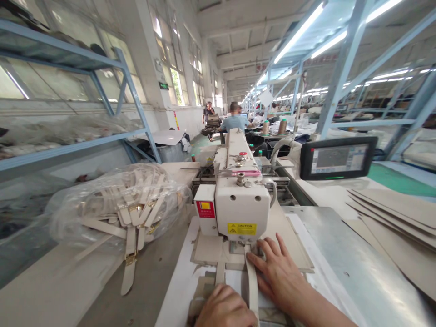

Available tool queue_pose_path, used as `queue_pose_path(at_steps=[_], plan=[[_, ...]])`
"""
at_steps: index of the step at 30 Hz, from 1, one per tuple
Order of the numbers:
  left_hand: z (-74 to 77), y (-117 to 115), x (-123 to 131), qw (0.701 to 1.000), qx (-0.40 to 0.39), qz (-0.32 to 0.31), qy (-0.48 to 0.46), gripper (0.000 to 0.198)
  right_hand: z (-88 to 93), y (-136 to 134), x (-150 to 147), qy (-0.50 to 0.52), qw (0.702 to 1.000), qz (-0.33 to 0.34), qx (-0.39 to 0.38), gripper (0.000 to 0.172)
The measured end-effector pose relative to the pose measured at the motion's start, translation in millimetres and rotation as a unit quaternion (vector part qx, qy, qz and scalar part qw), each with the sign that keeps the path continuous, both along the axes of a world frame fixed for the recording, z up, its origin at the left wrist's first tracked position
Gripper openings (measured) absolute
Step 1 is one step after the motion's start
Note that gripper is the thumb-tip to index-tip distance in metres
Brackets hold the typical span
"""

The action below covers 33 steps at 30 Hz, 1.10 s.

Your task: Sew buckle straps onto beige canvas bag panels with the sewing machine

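Observation:
A narrow beige strap (251, 279) runs from under the head of a white sewing machine (240, 209) toward me. My left hand (225, 309) is closed with curled fingers at the strap's near end, partly cut off by the lower edge. My right hand (277, 270) lies open to the right of the strap, fingers spread, its index fingertip touching the strap's edge close to the needle area. Beneath is a beige panel (288, 238) on the machine bed, with a second strap (220, 272) to the left. The machine head hides the strap's far end.
At left, a clear plastic bag (68, 213) holds many beige straps with gold buckles (130, 259). A control screen (337, 159) stands at right, above stacked beige panels (402, 218). Thread cones (282, 127) stand behind. A blue shelf rack (136, 104) and two people (235, 121) are farther back.

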<state>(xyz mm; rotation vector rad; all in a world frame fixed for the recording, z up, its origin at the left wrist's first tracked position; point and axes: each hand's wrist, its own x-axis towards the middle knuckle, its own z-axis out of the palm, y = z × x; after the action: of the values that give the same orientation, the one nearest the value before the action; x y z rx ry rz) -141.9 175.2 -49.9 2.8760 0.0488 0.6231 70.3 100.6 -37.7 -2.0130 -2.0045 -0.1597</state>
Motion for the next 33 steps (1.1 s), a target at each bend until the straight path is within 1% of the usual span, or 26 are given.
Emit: queue_pose_path(at_steps=[3, 6, 7, 8, 11, 13, 15, 16, 18, 19, 21, 23, 26, 28, 30, 31, 33], plan=[[7.3, 1, 2, 1.000, -0.018, -0.002, 0.017, 0.015, 0.5, -8, 18, 0.030, 0.999, 0.033, -0.024, 0.047], [21.4, 9, -8, 0.998, -0.046, -0.027, 0.027, 0.008, 0.4, -31, 38, 0.051, 0.995, 0.085, -0.023, 0.050], [26.5, 13, -15, 0.998, -0.061, -0.024, 0.025, 0.011, 1.1, -41, 43, 0.050, 0.994, 0.099, -0.017, 0.054], [31.2, 18, -23, 0.997, -0.076, -0.009, 0.024, 0.019, 2.5, -52, 46, 0.046, 0.993, 0.111, -0.009, 0.059], [39.2, 38, -50, 0.991, -0.097, 0.080, 0.046, 0.047, 9.1, -79, 46, 0.030, 0.990, 0.137, 0.014, 0.067], [39.2, 52, -63, 0.985, -0.091, 0.123, 0.077, 0.058, 11.8, -86, 40, 0.025, 0.988, 0.152, 0.017, 0.068], [37.3, 62, -68, 0.981, -0.087, 0.132, 0.109, 0.062, 9.8, -85, 35, 0.022, 0.988, 0.152, 0.009, 0.067], [36.6, 66, -67, 0.980, -0.087, 0.129, 0.124, 0.063, 7.0, -82, 33, 0.022, 0.989, 0.148, 0.002, 0.065], [36.3, 70, -62, 0.979, -0.087, 0.121, 0.141, 0.061, 0.0, -74, 30, 0.040, 0.990, 0.135, -0.007, 0.056], [36.7, 72, -59, 0.979, -0.084, 0.118, 0.142, 0.060, -3.3, -70, 30, 0.062, 0.990, 0.125, -0.008, 0.051], [38.1, 73, -51, 0.982, -0.069, 0.121, 0.131, 0.058, -7.9, -64, 30, 0.141, 0.985, 0.099, 0.003, 0.042], [39.7, 74, -44, 0.985, -0.042, 0.123, 0.117, 0.056, -10.4, -59, 32, 0.248, 0.967, 0.058, 0.015, 0.038], [41.8, 73, -32, 0.988, -0.024, 0.112, 0.106, 0.059, -13.0, -51, 40, 0.396, 0.917, 0.018, 0.051, 0.038], [41.8, 72, -23, 0.991, -0.024, 0.098, 0.093, 0.063, -11.5, -47, 46, 0.463, 0.883, 0.008, 0.080, 0.040], [37.9, 72, -13, 0.995, -0.005, 0.074, 0.069, 0.065, -4.6, -48, 47, 0.496, 0.863, 0.009, 0.099, 0.044], [33.6, 73, -7, 0.997, 0.016, 0.060, 0.055, 0.064, 0.5, -51, 46, 0.499, 0.860, 0.015, 0.103, 0.046], [19.3, 81, 5, 0.997, 0.076, 0.018, 0.020, 0.063, 10.3, -59, 37, 0.482, 0.866, 0.051, 0.126, 0.047]])
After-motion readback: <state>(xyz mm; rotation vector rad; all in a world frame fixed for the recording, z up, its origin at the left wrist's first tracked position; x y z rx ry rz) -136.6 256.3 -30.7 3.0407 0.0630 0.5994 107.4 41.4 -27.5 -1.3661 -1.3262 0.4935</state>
